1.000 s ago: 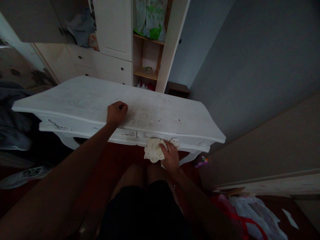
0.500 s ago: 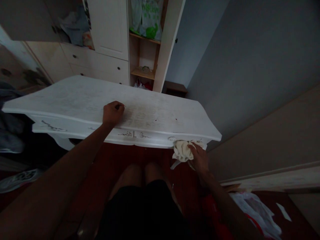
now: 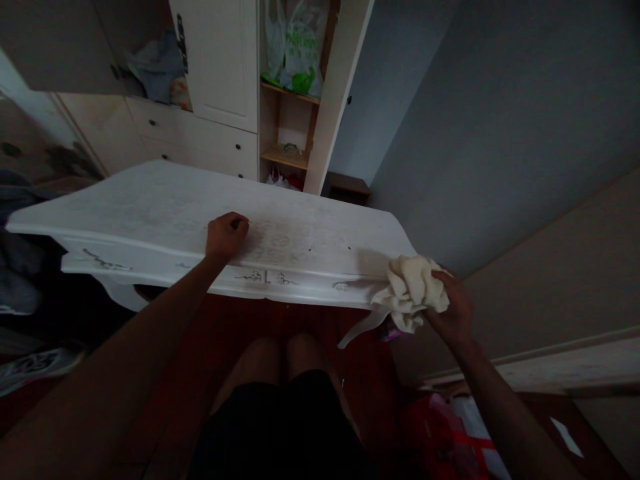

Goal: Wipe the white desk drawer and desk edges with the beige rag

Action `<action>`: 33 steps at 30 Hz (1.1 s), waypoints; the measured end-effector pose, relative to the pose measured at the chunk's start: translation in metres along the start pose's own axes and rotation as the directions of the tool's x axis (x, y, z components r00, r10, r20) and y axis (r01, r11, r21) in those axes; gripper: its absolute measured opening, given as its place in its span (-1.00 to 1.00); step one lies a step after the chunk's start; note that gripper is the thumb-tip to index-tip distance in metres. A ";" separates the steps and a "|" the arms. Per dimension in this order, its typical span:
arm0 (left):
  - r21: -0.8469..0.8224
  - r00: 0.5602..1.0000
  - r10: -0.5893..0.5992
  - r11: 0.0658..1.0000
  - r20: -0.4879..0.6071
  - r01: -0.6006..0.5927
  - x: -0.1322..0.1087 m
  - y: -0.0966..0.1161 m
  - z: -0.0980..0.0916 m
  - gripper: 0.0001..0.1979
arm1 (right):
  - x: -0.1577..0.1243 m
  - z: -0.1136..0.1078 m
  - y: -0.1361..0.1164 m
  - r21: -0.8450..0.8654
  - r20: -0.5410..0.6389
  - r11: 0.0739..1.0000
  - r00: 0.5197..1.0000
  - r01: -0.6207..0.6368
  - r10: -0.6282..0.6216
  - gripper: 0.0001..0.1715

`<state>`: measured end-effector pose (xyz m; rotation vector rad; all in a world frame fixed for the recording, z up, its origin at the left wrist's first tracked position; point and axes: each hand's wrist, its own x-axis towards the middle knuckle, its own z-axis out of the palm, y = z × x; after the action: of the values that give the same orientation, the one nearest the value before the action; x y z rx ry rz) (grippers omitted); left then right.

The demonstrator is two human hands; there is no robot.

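L hand (image 3: 227, 237) is curled in a loose fist on the white tabletop (image 3: 165, 200), nr its front edge; can't see if anything's in it. R hand (image 3: 453, 307), well apart from L, is clamped on a bunched cream cloth (image 3: 413, 287) at the tabletop's R front corner, blocking view of that corner; contact there unclear. Pale strip (image 3: 363, 328) hangs L of R hand. Round knob (image 3: 341, 287) on tabletop's front, btwn hands. Purple box (image 3: 389, 330), partly hidden, just below cloth. Beyond L hand: white cabinet (image 3: 220, 67) w/ plastic bag (image 3: 303, 53), door (image 3: 340, 87) swung out. Red bag (image 3: 425, 433) below R hand.
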<state>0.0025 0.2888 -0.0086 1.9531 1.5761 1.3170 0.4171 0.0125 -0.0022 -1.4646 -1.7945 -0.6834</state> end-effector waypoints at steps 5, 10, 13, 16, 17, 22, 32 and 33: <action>0.011 1.000 0.027 1.000 0.009 -0.027 0.002 -0.005 0.000 -0.75 | 0.077 0.017 0.003 0.008 -0.195 0.998 0.979 0.060 -0.058 -0.33; -0.004 1.000 0.017 1.000 -0.003 -0.017 0.002 -0.007 0.001 -0.70 | 0.108 0.093 -0.001 0.085 0.061 0.996 0.998 0.023 -0.029 -0.28; -0.008 1.000 0.008 1.000 -0.003 -0.008 0.001 -0.006 0.000 -0.70 | 0.104 0.136 -0.013 0.134 0.293 0.991 0.955 0.012 -0.051 -0.23; 0.004 1.000 0.006 1.000 0.000 -0.006 0.001 -0.004 -0.001 -0.71 | 0.100 0.156 -0.022 0.146 0.300 0.988 0.954 -0.041 -0.005 -0.18; 0.008 1.000 0.009 1.000 0.002 -0.009 0.001 -0.004 -0.001 -0.71 | 0.099 0.158 -0.023 0.150 0.295 0.987 0.956 -0.051 0.004 -0.17; -0.002 1.000 0.012 1.000 0.011 -0.012 0.000 -0.003 -0.003 -0.69 | 0.099 0.150 -0.015 0.209 0.352 0.978 0.934 -0.023 -0.053 -0.08; -0.003 1.000 -0.012 1.000 0.014 0.012 -0.001 -0.003 -0.004 -0.71 | 0.052 0.093 -0.079 0.619 0.076 0.726 0.942 -0.301 0.326 -0.68; -0.004 1.000 -0.016 1.000 0.013 0.016 -0.001 -0.002 -0.005 -0.71 | 0.041 0.092 -0.084 0.679 0.170 0.611 0.897 -0.407 0.408 -0.69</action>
<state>-0.0026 0.2870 -0.0085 1.9385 1.5785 1.2975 0.3133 0.0897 -0.0224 -1.2360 -1.3817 0.2454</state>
